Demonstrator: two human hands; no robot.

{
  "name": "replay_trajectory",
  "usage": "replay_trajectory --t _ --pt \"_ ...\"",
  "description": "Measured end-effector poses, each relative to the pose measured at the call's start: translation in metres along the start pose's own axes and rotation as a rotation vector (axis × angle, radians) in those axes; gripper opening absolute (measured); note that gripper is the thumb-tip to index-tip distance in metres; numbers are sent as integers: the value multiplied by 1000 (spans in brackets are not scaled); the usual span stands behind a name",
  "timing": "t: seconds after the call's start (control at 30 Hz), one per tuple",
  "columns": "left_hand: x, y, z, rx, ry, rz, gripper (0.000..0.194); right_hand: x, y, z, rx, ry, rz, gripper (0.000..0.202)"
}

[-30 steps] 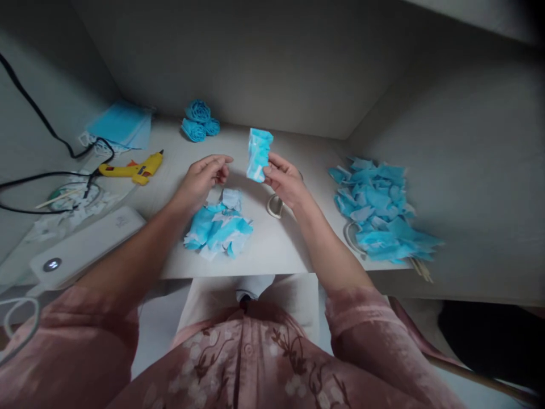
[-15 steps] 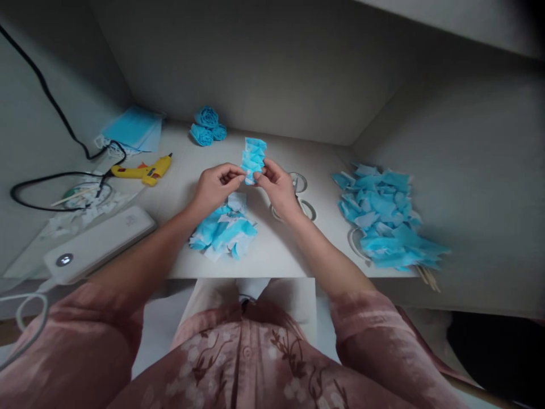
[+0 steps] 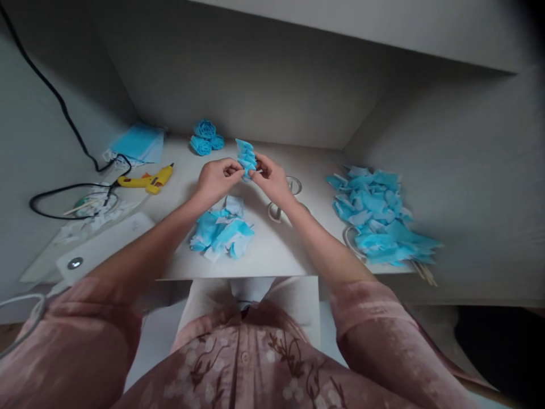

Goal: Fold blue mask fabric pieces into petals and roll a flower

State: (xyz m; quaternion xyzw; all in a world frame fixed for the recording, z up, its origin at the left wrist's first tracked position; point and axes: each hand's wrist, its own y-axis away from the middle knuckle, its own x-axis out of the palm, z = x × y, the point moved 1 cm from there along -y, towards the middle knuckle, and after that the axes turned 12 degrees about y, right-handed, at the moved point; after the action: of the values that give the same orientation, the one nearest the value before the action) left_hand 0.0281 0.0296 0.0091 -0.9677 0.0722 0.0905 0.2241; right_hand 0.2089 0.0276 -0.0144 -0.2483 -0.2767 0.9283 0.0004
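Observation:
A folded strip of light-blue mask fabric [image 3: 246, 155] is held up over the table between both hands. My left hand [image 3: 218, 179] pinches its lower left edge with thumb and fingertips. From the other side my right hand [image 3: 272, 177] grips the same strip, thumb at the bottom and fingers behind it. Zigzag pleats run up the strip. Below my left hand lies a loose heap of blue and white fabric pieces [image 3: 222, 233]. Scissors [image 3: 275, 213] with pale handles rest on the table, partly hidden under my right hand and forearm.
Rolled blue fabric flowers [image 3: 205, 137] stand at the back. To the left are blue face masks [image 3: 140, 142], a yellow glue gun [image 3: 147, 180] with a black cable, and a white power bank [image 3: 104, 244]. A large pile of blue fabric pieces [image 3: 374, 207] with thin sticks [image 3: 424, 274] lies right.
The strip has turned and tilted leftward, showing its pleats more from the side. Both hands remain on it, my right hand slightly closer to the left one. The camera view has shifted a little.

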Motion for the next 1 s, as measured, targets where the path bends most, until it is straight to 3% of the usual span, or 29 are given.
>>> replay_trajectory --t 0.3,0.57,0.67,0.77,1.0 --pt "13 0 0 -96 169 12 6 5 6 -12 95 -72 -38 54" --pt "6 1 8 -170 399 -71 22 3 10 -5 252 -354 -45 45" --pt "6 5 13 -251 456 37 36 4 12 -2 257 -393 -34 48" --pt "8 10 12 -267 453 123 34 5 14 2 259 -403 -11 52" --pt "10 14 13 -209 382 107 35 9 18 7 254 -378 30 46"
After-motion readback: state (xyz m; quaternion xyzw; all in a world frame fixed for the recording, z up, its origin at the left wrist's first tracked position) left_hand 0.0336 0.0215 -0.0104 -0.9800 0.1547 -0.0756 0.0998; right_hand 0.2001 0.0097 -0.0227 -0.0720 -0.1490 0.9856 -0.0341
